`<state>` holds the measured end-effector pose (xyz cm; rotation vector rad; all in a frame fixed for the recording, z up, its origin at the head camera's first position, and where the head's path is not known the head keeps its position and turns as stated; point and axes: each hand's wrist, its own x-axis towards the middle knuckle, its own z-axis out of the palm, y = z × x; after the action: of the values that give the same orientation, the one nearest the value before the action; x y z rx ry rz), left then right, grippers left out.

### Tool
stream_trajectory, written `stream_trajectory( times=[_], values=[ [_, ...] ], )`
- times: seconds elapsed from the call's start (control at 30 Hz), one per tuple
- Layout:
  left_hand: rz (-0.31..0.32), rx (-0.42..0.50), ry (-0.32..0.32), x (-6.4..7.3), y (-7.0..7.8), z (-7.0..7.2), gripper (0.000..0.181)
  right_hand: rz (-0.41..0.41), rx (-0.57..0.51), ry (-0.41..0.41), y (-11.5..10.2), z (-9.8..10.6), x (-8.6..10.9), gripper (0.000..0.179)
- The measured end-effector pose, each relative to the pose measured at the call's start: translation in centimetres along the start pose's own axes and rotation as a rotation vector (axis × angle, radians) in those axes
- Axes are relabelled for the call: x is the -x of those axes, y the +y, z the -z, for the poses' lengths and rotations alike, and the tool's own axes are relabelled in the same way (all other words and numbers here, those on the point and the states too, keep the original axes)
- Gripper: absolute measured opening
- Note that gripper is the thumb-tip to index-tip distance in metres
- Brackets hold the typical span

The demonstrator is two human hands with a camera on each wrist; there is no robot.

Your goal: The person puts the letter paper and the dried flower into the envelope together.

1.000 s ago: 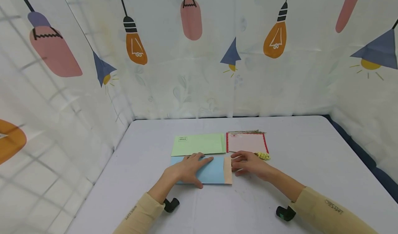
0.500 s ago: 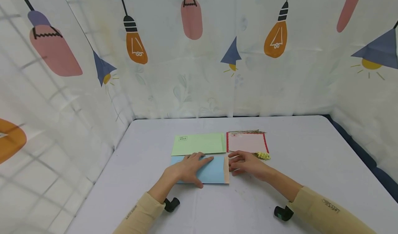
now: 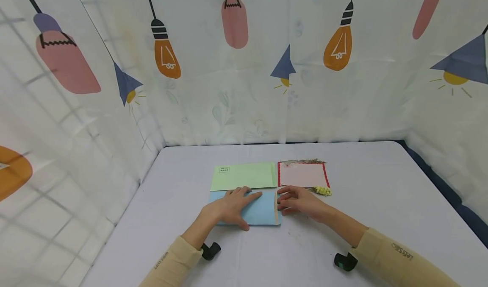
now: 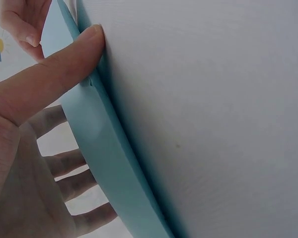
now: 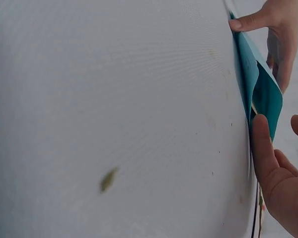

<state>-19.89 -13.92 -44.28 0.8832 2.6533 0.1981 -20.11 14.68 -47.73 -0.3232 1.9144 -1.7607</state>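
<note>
A blue envelope point(image 3: 261, 210) lies flat at the front of the table in the head view. My left hand point(image 3: 230, 206) rests on it with spread fingers, the thumb reaching the near edge. A thin strip of a peach card point(image 3: 276, 208) shows at the envelope's right end, the rest of it hidden inside. My right hand point(image 3: 299, 201) touches that end with loosely bent fingers. In the right wrist view the blue envelope point(image 5: 268, 101) gapes at its mouth, with the thumb point(image 5: 261, 141) right at the opening. The left wrist view shows the left thumb point(image 4: 79, 59) on the envelope's edge.
Behind the blue envelope lies a green envelope point(image 3: 244, 176). To its right is a pink card with a red border point(image 3: 303, 175). Dried stems point(image 3: 305, 161) lie along the card's far edge, and a yellow flower sprig point(image 3: 323, 191) along its near edge.
My right hand has moved left, and the peach card has slid further into the blue envelope, from a wide strip to a thin one. The left hand has stayed put.
</note>
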Motion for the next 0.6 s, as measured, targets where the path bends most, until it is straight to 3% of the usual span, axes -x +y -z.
stream_trajectory(
  times=[0.6],
  values=[
    [-0.004, -0.008, 0.003, 0.16, 0.19, 0.17, 0.101, 0.006, -0.03, -0.013, 0.07, -0.2, -0.17, 0.052]
  ],
)
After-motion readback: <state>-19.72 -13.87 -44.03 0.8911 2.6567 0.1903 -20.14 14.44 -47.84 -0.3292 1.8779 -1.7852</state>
